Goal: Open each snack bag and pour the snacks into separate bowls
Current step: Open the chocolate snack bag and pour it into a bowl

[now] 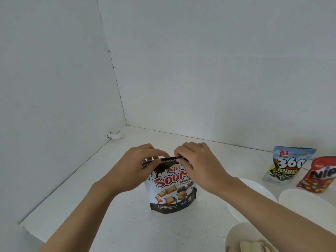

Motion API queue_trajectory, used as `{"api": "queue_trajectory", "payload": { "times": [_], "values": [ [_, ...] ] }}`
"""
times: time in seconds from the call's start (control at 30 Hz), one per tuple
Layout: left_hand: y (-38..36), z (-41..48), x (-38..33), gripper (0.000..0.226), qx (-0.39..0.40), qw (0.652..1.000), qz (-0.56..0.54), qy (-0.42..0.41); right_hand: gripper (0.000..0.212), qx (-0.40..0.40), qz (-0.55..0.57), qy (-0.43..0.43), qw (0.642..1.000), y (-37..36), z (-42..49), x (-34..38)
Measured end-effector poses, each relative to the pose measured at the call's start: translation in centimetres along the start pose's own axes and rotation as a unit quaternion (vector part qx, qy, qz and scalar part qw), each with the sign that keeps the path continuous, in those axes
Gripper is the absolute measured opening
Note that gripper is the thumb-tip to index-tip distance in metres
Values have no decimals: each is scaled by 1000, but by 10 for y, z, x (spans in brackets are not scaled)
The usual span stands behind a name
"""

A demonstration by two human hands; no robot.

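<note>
A white and brown chocolate cereal snack bag (170, 192) stands upright on the white counter (112, 206) in the middle of the view. My left hand (135, 165) pinches the left part of its top edge. My right hand (198, 162) pinches the right part of the same edge. The top seal looks closed between my fingers. A blue sunflower-seed bag (286, 164) and a red candy bag (321, 174) lean at the far right. Two white bowls sit to the right, one (258, 190) behind my right forearm and one (307, 202) further right.
A third white bowl (243, 237) at the bottom right holds pale wafer-like pieces. White walls meet in a corner behind the counter, close on the left. The counter's left edge runs diagonally toward me.
</note>
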State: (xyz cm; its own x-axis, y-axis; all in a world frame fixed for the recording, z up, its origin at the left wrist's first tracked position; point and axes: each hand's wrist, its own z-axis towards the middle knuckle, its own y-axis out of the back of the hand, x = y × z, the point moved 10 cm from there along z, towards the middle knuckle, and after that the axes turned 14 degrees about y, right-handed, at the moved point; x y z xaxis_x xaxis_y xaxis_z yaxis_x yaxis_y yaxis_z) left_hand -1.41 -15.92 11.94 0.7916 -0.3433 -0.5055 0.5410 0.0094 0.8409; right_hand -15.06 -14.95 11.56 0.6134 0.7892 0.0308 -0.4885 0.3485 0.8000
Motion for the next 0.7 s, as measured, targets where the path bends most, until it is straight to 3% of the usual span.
{"api": "queue_trajectory", "payload": {
  "times": [0.23,0.43,0.7],
  "values": [
    [-2,7,16,16,-3,992,-88,85,25,-90,-42,38,994,9,-21,-9],
    [-21,10,20,18,93,956,-195,201,20,-111,-27,46,992,18,-24,-13],
    [-38,13,16,23,204,916,-263,224,21,-111,-14,47,993,18,-29,-14]
  ]
}}
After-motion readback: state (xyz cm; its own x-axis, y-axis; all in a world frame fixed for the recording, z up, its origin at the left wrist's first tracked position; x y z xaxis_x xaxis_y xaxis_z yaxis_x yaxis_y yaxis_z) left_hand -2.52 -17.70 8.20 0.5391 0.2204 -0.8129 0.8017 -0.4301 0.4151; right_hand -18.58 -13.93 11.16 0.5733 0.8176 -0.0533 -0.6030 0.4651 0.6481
